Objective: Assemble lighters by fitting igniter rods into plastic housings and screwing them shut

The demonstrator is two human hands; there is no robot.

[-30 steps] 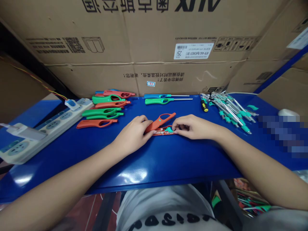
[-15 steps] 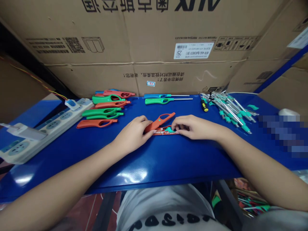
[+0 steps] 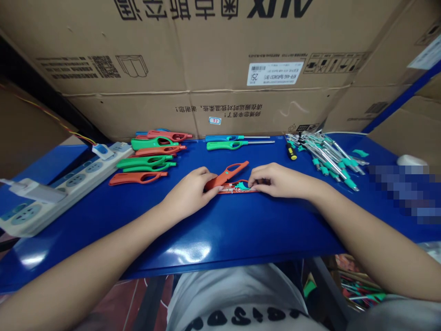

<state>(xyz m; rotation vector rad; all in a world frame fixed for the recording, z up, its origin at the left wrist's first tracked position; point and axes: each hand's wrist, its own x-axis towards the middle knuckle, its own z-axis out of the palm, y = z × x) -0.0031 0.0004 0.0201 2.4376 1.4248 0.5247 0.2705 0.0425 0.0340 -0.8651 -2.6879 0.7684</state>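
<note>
My left hand [image 3: 192, 192] is closed on an orange lighter casing at the middle of the table. One half-shell [image 3: 228, 176] of it is tilted up, and the lower half [image 3: 225, 190] lies open beneath. Inside the lower half sit pale inner parts and a teal trigger [image 3: 242, 186]. My right hand [image 3: 270, 180] pinches at the right end of the lower half, close to the trigger. Its fingertips cover whatever they grip there.
Orange and green lighter handles [image 3: 148, 161] lie at left beside a white power strip [image 3: 74, 184]. Two long-nosed lighters [image 3: 225, 145] lie behind my hands. Right of them are a screwdriver [image 3: 291, 151] and a pile of metal tubes with teal ends [image 3: 332, 158]. A cardboard box [image 3: 155, 82] stands behind.
My right hand's fingertips have shifted slightly at the trigger end, showing a little more of the lower shell. My left hand keeps its hold on the casing.
</note>
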